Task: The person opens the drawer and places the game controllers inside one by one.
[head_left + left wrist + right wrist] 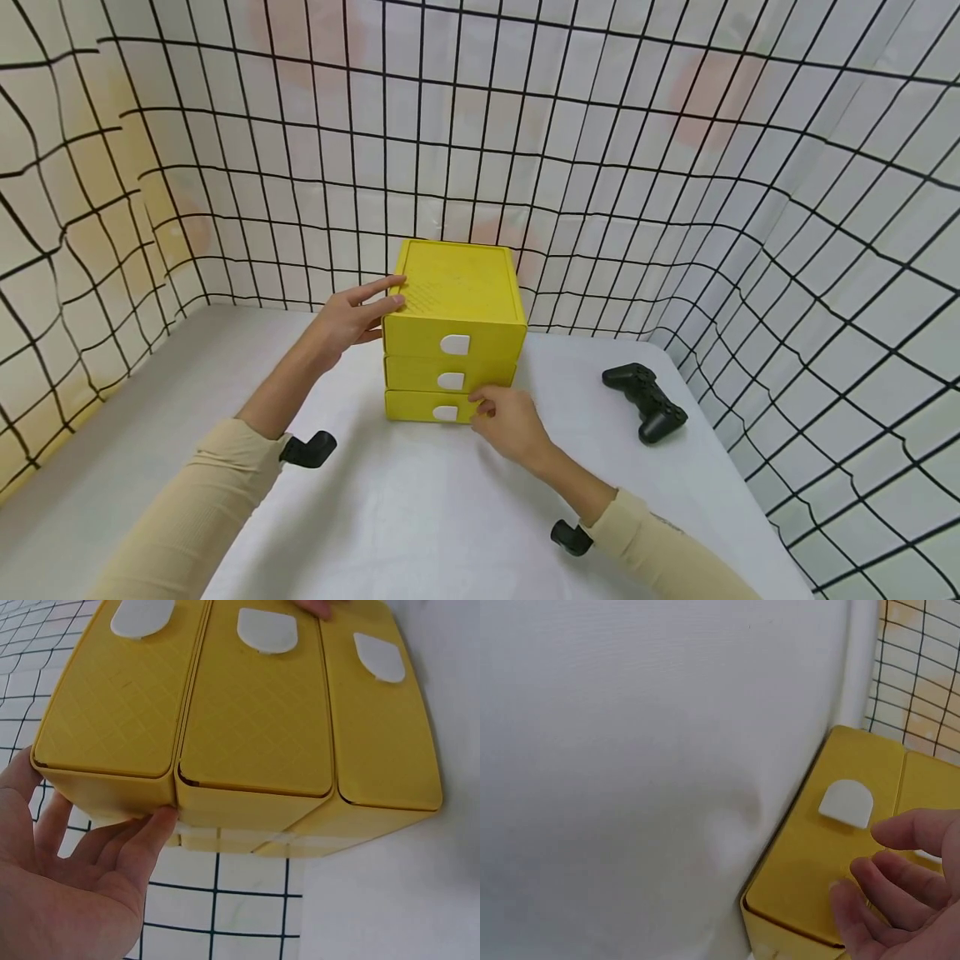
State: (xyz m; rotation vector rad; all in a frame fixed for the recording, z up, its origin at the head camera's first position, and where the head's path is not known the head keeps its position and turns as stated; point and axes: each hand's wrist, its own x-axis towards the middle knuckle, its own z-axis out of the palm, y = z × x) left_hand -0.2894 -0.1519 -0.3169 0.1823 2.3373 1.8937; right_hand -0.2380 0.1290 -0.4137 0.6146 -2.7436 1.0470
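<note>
Beige sleeves (191, 500): head view only
Yellow drawer unit (457, 308): sitting on white table (420, 525)
Left hand (348, 321): relaxed fingers touching unit's top and side, clearer from left wrist
Right hand (512, 423): loosely bent, gripping nothing, by bottom drawer (408, 406)
Gamepad (645, 402): head cam only

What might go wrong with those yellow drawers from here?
The right hand is beside the white tab of the bottom drawer, not gripping it, so might slip off. It is also close to the middle drawer, which could get caught instead. The left hand touches the yellow box near its top, so it might shift.
</note>
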